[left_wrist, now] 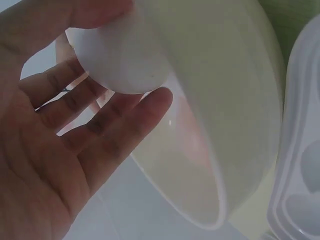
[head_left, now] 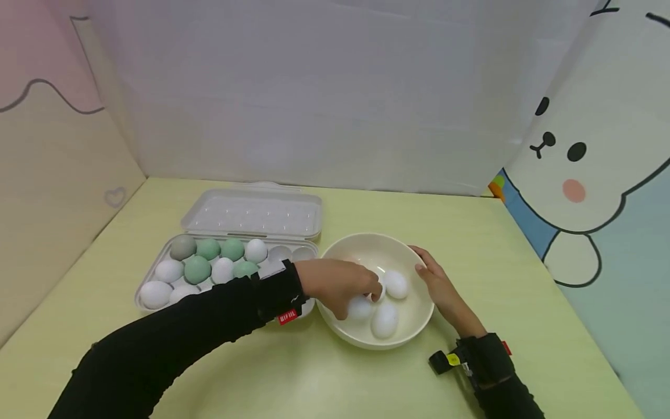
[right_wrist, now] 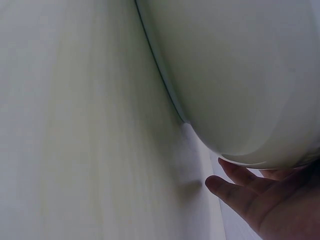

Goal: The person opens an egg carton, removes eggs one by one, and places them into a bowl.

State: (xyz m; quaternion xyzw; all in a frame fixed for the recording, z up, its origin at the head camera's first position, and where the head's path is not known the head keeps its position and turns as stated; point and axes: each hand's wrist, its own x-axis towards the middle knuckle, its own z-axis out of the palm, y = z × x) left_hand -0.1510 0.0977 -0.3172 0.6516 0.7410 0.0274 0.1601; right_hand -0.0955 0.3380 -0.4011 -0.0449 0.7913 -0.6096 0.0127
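A cream bowl (head_left: 340, 256) with several white eggs inside stands on the table. My left hand (head_left: 340, 285) reaches over the bowl's left side with its fingers down among the eggs. In the left wrist view, its thumb and fingers (left_wrist: 105, 145) hold a white egg (left_wrist: 122, 55) at the bowl's rim. My right hand (head_left: 442, 291) grips the bowl's right rim. From the right wrist, the fingers (right_wrist: 240, 195) show against the bowl's outer wall (right_wrist: 240, 75). Left of the bowl lies an egg carton (head_left: 149, 279) holding white, green and grey eggs, partly hidden by my left arm.
The carton's clear lid (head_left: 251, 212) is folded back toward the rear wall (head_left: 314, 116). A few carton hollows (head_left: 302, 253) at the right end hold no egg. Printed walls bound the pale yellow table (head_left: 523, 291) on the left and right.
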